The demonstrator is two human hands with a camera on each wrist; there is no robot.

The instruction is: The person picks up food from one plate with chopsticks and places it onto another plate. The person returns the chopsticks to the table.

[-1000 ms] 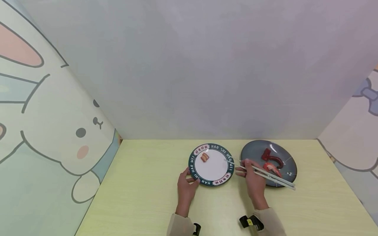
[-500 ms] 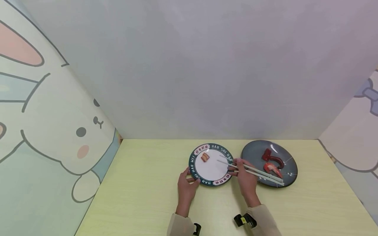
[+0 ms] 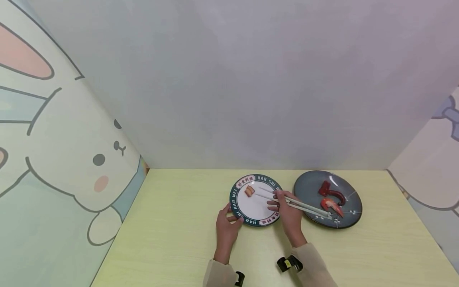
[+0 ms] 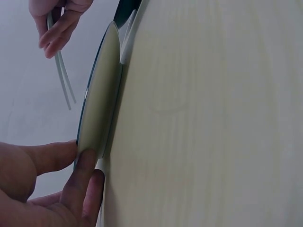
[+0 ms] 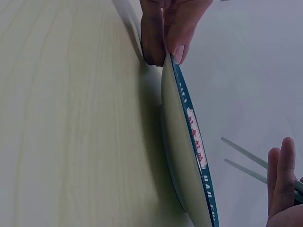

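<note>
My left hand (image 3: pixel 227 230) pinches the near-left rim of a white plate (image 3: pixel 252 209) with a green lettered border, thumb above and fingers under the edge in the left wrist view. A small brown-and-white striped piece, like a slice of pork belly (image 3: pixel 249 191), lies on the plate's upper left. My right hand (image 3: pixel 289 217) holds a pair of pale chopsticks (image 3: pixel 308 207) over the plate's right side. Their tips are slightly apart, just right of the pork slice, with nothing between them. In the right wrist view the chopsticks (image 5: pixel 246 153) stand above the plate's face.
To the right sits a dark blue-grey oval plate (image 3: pixel 305 185). On it are a shrimp (image 3: pixel 331 206), a curved dark-red sausage-like piece (image 3: pixel 337 195) and a dark-red chunk (image 3: pixel 324 188). A grey wall (image 3: pixel 229 99) rises behind the pale wooden table (image 3: pixel 172 231).
My right hand has moved left with the chopsticks, from the gap between the plates to over the white plate, bringing the tips near the pork slice. My left hand stays on the rim.
</note>
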